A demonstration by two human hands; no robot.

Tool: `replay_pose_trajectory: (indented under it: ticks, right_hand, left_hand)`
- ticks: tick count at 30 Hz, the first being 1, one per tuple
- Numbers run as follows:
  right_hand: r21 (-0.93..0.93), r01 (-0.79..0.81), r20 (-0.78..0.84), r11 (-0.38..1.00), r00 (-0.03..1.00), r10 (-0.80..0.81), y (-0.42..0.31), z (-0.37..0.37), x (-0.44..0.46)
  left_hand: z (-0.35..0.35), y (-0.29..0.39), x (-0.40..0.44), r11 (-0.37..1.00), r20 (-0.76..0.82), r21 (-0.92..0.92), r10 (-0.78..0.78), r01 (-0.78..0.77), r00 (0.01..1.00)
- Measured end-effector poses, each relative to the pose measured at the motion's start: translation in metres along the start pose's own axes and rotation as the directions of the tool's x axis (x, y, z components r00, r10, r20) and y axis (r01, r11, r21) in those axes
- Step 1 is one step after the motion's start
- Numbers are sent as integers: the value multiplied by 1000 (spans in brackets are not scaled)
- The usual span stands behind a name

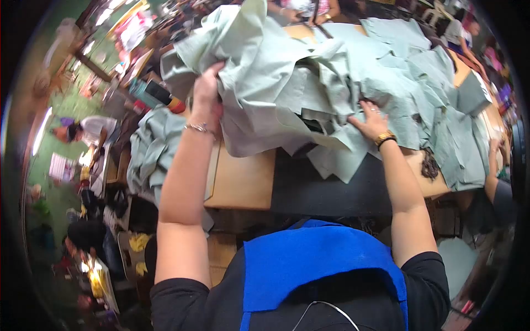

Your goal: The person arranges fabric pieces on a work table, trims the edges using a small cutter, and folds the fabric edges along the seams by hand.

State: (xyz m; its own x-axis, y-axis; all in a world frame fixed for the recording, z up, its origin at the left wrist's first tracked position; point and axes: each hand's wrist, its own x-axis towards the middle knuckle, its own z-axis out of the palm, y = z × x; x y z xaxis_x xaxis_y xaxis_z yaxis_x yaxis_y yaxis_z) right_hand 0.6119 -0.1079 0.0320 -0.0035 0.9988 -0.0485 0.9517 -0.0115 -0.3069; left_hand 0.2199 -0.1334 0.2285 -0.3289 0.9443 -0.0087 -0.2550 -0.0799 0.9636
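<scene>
My left hand (207,99) is closed on a bunch of pale green fabric pieces (259,83), lifted at the left of the table; its fingertips are partly hidden by the folds. Lower on the right, my right hand (371,122) rests with spread fingers on more pale green cloth (386,77). That cloth lies heaped and overlapping across the worktable (243,179). Between my hands the pieces are crumpled, with dark gaps showing under them.
A dark panel (326,185) covers the table's near middle. Another pile of green cloth (154,146) sits at the left. A dark scrunched item (429,165) lies near the right front edge. Other people work around the table and at the left (94,132).
</scene>
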Motion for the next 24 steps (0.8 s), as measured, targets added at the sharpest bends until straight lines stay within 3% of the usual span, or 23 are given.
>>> replay_pose_trajectory:
  ticks: [2, 5, 6, 9, 13, 15, 19, 21, 23, 24]
  right_hand:
    - [-45, -11, 22, 999, 1000, 12, 2, 0, 2]
    - [-83, -13, 30, 996, 999, 15, 6, 6, 6]
    - [-85, -2, 27, 996, 1000, 4, 8, 9, 9]
    - [-80, 15, 24, 997, 1000, -14, 11, 9, 8]
    - [-66, 27, 21, 997, 999, -26, 12, 9, 6]
    - [-65, 25, 22, 998, 999, -23, 10, 10, 5]
    - [-70, 2, -12, 998, 1000, -3, 8, 15, 4]
    - [-68, -12, -37, 998, 999, 10, 6, 16, 2]
    - [-41, 4, -84, 999, 996, -7, 9, 18, -2]
    - [-29, 11, -107, 1000, 994, -14, 10, 19, -5]
  left_hand:
    - [-25, 38, -4, 999, 58, 36, -11, 9, 998]
    - [-81, 87, -12, 984, 162, 97, -164, 150, 973]
    - [-96, 95, -22, 984, 67, 168, -69, 56, 995]
    - [-170, 119, -40, 926, -159, 369, -19, 77, 987]
    - [-342, 126, -9, 928, -274, 369, 63, 44, 960]
    - [-421, 141, -6, 925, -234, 335, -104, 181, 967]
    - [-550, 124, -2, 689, -381, 697, 122, 198, 916]
    - [-618, 77, 22, 104, -201, 979, 311, 177, 929]
    - [-553, 58, 11, 86, -173, 984, 187, 159, 967]
    - [-565, 39, 27, 134, -146, 984, 264, 114, 953]
